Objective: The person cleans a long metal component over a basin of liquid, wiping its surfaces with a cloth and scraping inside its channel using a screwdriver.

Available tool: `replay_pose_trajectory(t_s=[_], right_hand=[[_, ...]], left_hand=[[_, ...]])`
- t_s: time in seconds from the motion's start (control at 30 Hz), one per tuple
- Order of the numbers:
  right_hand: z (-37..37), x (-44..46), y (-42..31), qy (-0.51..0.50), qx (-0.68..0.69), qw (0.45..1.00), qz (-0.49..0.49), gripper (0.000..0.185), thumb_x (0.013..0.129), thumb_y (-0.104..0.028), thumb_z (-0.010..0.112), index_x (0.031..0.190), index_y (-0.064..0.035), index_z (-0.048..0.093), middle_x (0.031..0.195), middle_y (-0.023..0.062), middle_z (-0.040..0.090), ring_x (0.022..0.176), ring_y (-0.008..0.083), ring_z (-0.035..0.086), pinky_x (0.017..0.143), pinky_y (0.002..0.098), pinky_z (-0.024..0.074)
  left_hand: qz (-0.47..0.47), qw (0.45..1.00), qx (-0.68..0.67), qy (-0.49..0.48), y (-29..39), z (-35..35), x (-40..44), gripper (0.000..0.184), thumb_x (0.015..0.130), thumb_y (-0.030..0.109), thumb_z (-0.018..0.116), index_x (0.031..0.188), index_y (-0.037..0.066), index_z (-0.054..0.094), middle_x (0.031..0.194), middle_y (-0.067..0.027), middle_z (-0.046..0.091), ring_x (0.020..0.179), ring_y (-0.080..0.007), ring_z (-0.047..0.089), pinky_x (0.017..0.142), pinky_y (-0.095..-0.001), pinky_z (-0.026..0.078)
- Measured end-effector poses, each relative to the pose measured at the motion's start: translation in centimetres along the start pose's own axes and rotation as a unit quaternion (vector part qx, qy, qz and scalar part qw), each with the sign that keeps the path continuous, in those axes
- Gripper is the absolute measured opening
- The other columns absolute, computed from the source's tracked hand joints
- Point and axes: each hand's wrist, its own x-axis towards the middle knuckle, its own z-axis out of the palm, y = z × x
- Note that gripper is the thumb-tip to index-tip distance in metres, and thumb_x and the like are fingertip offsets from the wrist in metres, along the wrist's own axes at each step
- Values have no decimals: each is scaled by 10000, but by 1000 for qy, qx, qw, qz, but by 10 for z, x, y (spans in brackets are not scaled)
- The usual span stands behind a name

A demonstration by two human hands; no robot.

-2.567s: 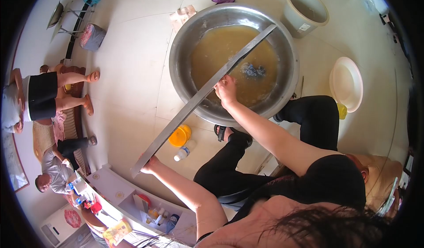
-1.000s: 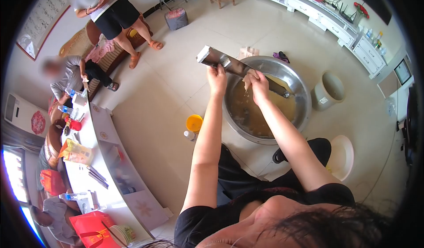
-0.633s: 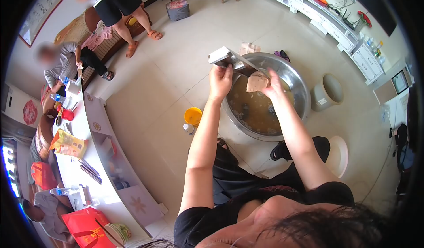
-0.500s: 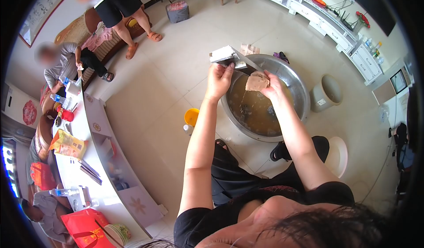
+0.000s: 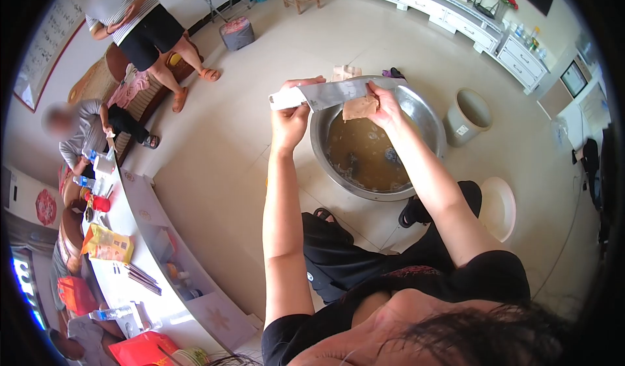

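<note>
My left hand (image 5: 290, 122) is closed around the white end of a long, flat grey strip (image 5: 332, 94), whose exact kind I cannot make out. The strip reaches across to my right hand (image 5: 385, 109). Pinched in my right hand is a tan, folded cloth-like piece (image 5: 357, 109), close against the strip's lower edge; its material is unclear. Both hands are raised over the far rim of a large metal basin (image 5: 434, 115). Murky brown water (image 5: 364, 154) fills it, with dark lumps under the surface.
A grey bin (image 5: 470, 115) stands right of the basin, and a pale round tub (image 5: 501, 206) is by my leg. At left runs a long white table (image 5: 146, 304) with bottles and bags. One person (image 5: 146, 30) stands, another (image 5: 81, 128) sits; a third is lower left.
The strip has turned from slanted and edge-on to nearly level, with its broad face showing. Both hands have shifted left in view, and the camera view has moved too.
</note>
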Motion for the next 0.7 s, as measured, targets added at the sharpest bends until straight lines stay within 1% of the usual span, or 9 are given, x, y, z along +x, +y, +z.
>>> replay_pose_trajectory(t_s=[0.2, 0.3, 0.33, 0.37, 0.4, 0.47, 0.5, 0.57, 0.7], right_hand=[[-47, 16, -16, 4, -139, 990, 37, 148, 880, -171, 499, 932, -38, 533, 908, 98, 585, 849, 233, 592, 764, 389, 500], [-85, 23, -14, 59, -185, 978, 73, 135, 879, -197, 507, 914, -75, 552, 891, 71, 588, 791, 214, 584, 715, 386, 495], [-103, 26, -11, 77, -208, 973, 68, 141, 881, -196, 503, 923, -69, 545, 881, 69, 581, 780, 215, 579, 732, 379, 490], [-128, 34, -9, 93, -231, 966, 64, 147, 883, -194, 498, 931, -62, 538, 870, 66, 574, 768, 216, 574, 748, 371, 485], [-145, 40, -6, 109, -253, 959, 60, 153, 884, -193, 493, 940, -55, 530, 859, 64, 567, 757, 218, 569, 765, 364, 480], [-160, 33, 0, 138, -283, 946, 80, 161, 886, -203, 494, 934, -52, 525, 869, 62, 562, 770, 208, 564, 729, 366, 484], [-176, 34, 2, 137, -294, 941, 96, 164, 887, -206, 494, 931, -50, 526, 873, 61, 561, 773, 206, 564, 719, 365, 486], [-190, 23, 8, 154, -342, 924, 79, 244, 874, -292, 534, 898, -50, 541, 849, 62, 582, 760, 197, 574, 687, 372, 489], [-220, 15, 20, 205, -202, 958, 16, 403, 786, -471, 602, 885, -82, 568, 809, 70, 627, 763, 206, 600, 700, 378, 489]], left_hand=[[-106, 983, 106, -102, -29, -24, -42, 452, 747, -142, 418, 1149, 25, 539, 1146, -114, 574, 1074, -187, 521, 924, -294, 397], [-363, 914, -145, -110, -56, -38, -76, 382, 870, 160, 452, 1222, 10, 473, 1203, -117, 524, 1101, -215, 501, 922, -322, 400], [-436, 869, -208, -104, -64, -34, -87, 477, 895, 321, 465, 1245, -2, 439, 1242, -118, 490, 1111, -224, 492, 911, -343, 406], [-475, 869, -104, -93, -75, -22, -101, 744, 812, 548, 504, 1307, 13, 352, 1304, -107, 418, 1120, -226, 481, 885, -361, 416], [-517, 838, -50, -166, -83, -12, -108, 927, 725, 611, 574, 1362, 29, 236, 1326, -129, 381, 1091, -232, 501, 862, -369, 424], [-565, 792, 79, -217, -88, 25, -112, 935, 713, 462, 653, 1390, 40, 167, 1238, -183, 441, 1000, -216, 538, 801, -323, 436], [-568, 778, 141, -230, -86, 41, -106, 844, 708, 380, 668, 1351, 20, 256, 1095, -159, 508, 914, -190, 539, 742, -290, 438], [-599, 763, 107, -221, -151, 49, -143, 736, 706, 340, 661, 1279, 10, 337, 1024, -139, 521, 870, -180, 529, 716, -286, 439], [-638, 735, 55, -224, -180, 66, -159, 546, 693, 252, 634, 1141, 14, 431, 967, -98, 529, 845, -157, 508, 693, -282, 433]])
